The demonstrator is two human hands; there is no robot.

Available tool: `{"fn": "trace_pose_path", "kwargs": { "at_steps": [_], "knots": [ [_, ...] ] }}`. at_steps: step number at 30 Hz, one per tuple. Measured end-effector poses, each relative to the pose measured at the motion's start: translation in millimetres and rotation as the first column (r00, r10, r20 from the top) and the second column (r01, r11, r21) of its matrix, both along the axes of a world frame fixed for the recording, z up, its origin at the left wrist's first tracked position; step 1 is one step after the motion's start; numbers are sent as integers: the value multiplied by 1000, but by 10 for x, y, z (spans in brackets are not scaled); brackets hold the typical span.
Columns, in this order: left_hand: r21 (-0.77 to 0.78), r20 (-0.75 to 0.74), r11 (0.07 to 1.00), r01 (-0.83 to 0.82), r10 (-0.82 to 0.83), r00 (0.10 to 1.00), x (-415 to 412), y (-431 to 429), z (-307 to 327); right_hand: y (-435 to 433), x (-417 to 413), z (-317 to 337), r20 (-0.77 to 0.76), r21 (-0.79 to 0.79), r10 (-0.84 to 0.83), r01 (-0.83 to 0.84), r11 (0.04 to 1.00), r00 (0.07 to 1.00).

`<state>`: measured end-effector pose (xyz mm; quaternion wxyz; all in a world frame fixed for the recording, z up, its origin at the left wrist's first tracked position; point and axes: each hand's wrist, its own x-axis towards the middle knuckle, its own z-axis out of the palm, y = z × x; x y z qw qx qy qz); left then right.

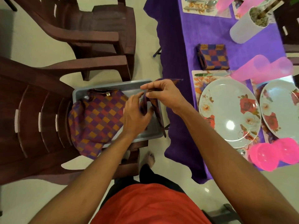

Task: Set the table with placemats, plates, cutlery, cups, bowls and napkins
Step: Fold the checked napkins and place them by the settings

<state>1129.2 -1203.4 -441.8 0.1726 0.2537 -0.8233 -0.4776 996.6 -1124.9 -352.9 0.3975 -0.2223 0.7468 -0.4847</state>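
Both hands hold one checked purple-and-orange napkin (156, 109) above a grey tray (113, 87) that sits on a brown chair. My right hand (161, 94) pinches its upper edge. My left hand (135, 115) grips its hanging folds just below. A second checked napkin (97, 120) lies loose in the tray and droops over its left rim. A folded napkin (213, 57) rests on the purple tablecloth. Two floral plates (226, 110) (281, 109) sit on floral placemats (198, 83). Pink cups (249, 68) and pink bowls (265, 157) stand beside them.
Two brown plastic chairs (35, 120) (90, 34) stand left of the table. The purple tablecloth (178, 54) hangs over the table's near edge. A white pot with a plant (242, 28) stands at the back right. Another place setting (199, 5) lies at the far end.
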Motion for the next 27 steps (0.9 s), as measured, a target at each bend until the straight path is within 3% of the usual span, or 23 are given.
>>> {"fn": "trace_pose_path", "kwargs": {
  "at_steps": [3,8,10,13,15,18,20,23,27],
  "knots": [
    [-53,-22,998,39,-40,999,-72,-70,45,-19,-23,82,-43,18,69,-68,998,997],
    [-88,113,994,68,-58,992,184,-388,-128,153,-255,125,-34,43,74,-72,996,997],
    [-156,151,980,122,-98,984,380,-568,-203,251,-344,90,-195,153,105,-75,985,975],
    [-212,228,961,179,-130,965,662,-861,-320,399,-423,-15,-417,365,295,-139,921,860],
    [-160,275,966,203,-154,949,735,-1009,-309,486,-426,-133,-450,405,323,-132,905,833],
    [-10,277,985,175,-165,946,727,-1214,-209,628,-457,-418,-488,332,191,-21,943,852],
    [178,264,981,84,-130,956,719,-1336,-105,715,-500,-575,-387,244,55,45,969,920],
    [438,197,897,-49,-43,980,699,-1419,45,799,-491,-660,-123,121,-79,94,988,989],
    [559,149,824,-91,9,989,660,-1388,178,809,-418,-758,84,58,-218,214,975,972]
  ]
}}
